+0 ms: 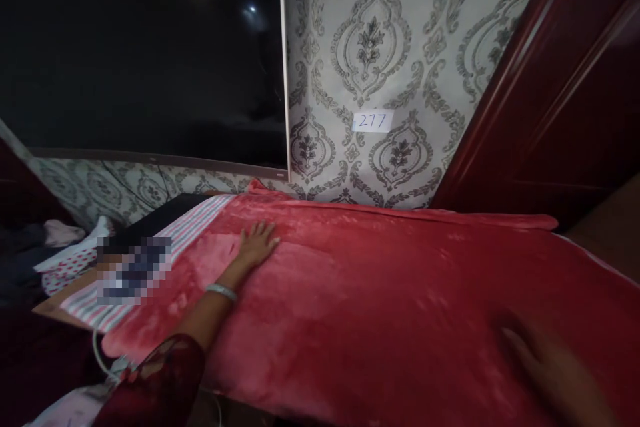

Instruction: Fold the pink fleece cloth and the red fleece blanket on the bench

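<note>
A red plush blanket [380, 293] lies spread over a table, its surface mostly smooth with lighter brushed patches. My left hand [258, 243] rests flat on its upper left part, fingers spread, a silver bangle on the wrist. At the lower right my right hand [545, 360] is over the blanket, smeared by motion; its fingers cannot be made out. Under the blanket's left side shows a striped cloth [200, 220] in white, grey and pink. The blanket's far edge is rolled or folded along the wall.
A large television [150, 60] hangs behind the table at left. A paper label reading 277 [373, 121] is on the patterned wall. At right stands a dark red door frame [500, 113]. Dotted cloth [70, 267] and a white cable [100, 353] are at left. One item on the striped cloth is pixelated.
</note>
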### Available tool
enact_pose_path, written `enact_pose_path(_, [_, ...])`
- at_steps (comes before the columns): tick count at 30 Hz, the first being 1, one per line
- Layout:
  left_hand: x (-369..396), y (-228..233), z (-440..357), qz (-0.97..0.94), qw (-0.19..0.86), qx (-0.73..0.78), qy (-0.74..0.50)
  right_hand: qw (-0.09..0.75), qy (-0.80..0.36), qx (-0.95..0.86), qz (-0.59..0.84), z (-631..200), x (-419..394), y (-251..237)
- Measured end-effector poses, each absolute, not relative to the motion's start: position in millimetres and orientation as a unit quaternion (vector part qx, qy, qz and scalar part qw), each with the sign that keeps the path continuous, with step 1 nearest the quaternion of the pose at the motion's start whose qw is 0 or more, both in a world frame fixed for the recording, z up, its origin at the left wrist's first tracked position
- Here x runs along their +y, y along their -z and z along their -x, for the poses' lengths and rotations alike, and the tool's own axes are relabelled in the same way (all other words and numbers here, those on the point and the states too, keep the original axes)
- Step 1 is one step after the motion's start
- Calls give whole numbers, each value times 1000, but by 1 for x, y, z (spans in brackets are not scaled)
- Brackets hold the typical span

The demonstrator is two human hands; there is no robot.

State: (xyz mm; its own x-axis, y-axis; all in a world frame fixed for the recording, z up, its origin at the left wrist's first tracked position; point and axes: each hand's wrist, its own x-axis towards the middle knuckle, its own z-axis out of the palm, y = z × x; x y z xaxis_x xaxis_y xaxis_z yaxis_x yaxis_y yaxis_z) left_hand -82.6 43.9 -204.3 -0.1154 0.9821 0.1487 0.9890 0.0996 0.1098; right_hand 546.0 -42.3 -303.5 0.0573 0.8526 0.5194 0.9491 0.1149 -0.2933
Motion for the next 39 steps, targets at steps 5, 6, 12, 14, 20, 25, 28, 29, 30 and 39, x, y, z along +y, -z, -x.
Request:
enact_pose_path(5, [76, 214, 41, 736, -24, -674, 66, 260, 2, -785, 563, -424, 37, 268])
enact_pose_path(6, [80, 214, 40, 742, -28, -666, 64, 247, -7, -803, 542, -402, 53, 262])
enact_pose_path(12, [102, 217, 59, 738, -26, -673, 43, 144, -49, -838, 525, -316, 127, 249])
enact_pose_path(14, [114, 218, 72, 706, -17, -706, 44, 112, -52, -828, 547, -304, 138, 250])
enact_pose_path(20, [152, 211, 101, 592, 19, -801, 91, 158, -28, -819, 550, -303, 139, 265])
enact_pose_path(25, [192, 189, 103, 622, 39, -766, 158, 187, -28, -822, 536, -305, 140, 268])
enact_pose_path(28, [228, 179, 92, 651, 30, -736, 185, 182, -37, -821, 540, -304, 141, 264])
enact_pose_path(29, [240, 178, 87, 658, 26, -729, 189, 180, -39, -820, 542, -304, 140, 263])
enact_pose_path(30, [250, 179, 82, 664, 20, -722, 191, 179, -41, -818, 545, -303, 140, 263])
enact_pose_path(39, [285, 200, 75, 683, -40, -721, 110, 186, -41, -818, 543, -308, 140, 266])
